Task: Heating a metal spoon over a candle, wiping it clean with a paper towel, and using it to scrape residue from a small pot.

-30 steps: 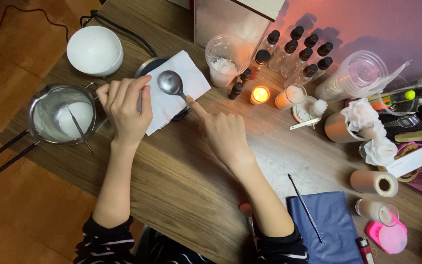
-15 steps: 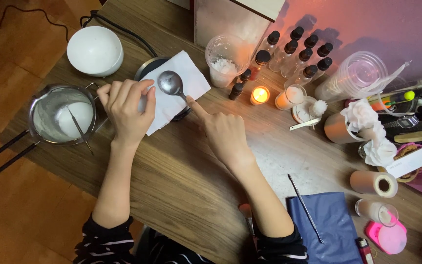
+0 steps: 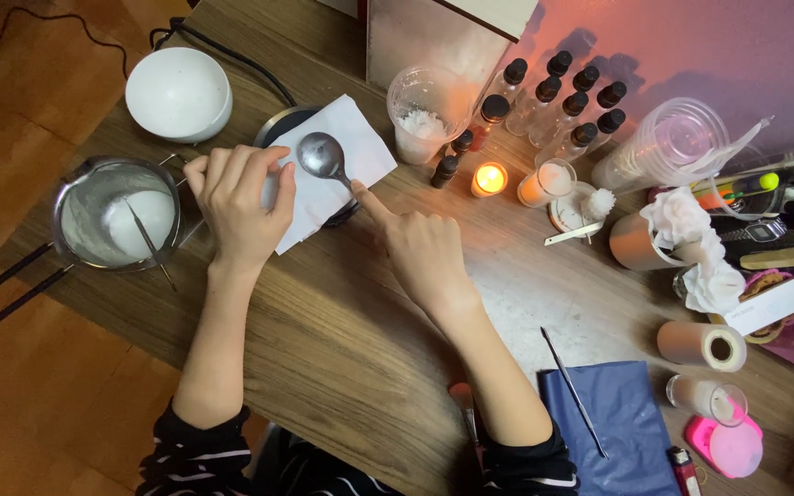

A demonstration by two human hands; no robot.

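A metal spoon lies bowl-up on a white sheet of paper that covers a small round scale on the wooden table. My right hand grips the spoon's handle, index finger stretched along it. My left hand rests flat on the paper's left part, fingers together, beside the spoon's bowl. A metal pot with white wax and a thin stick in it stands just left of my left hand.
A white bowl sits at the back left. Behind the paper are a clear cup of white flakes, several small dark-capped bottles, a lit tea candle, stacked plastic cups, paper rolls, and a blue sheet with a metal rod.
The left hand's fingers have shifted slightly on the paper. The spoon and right hand stay almost where they were.
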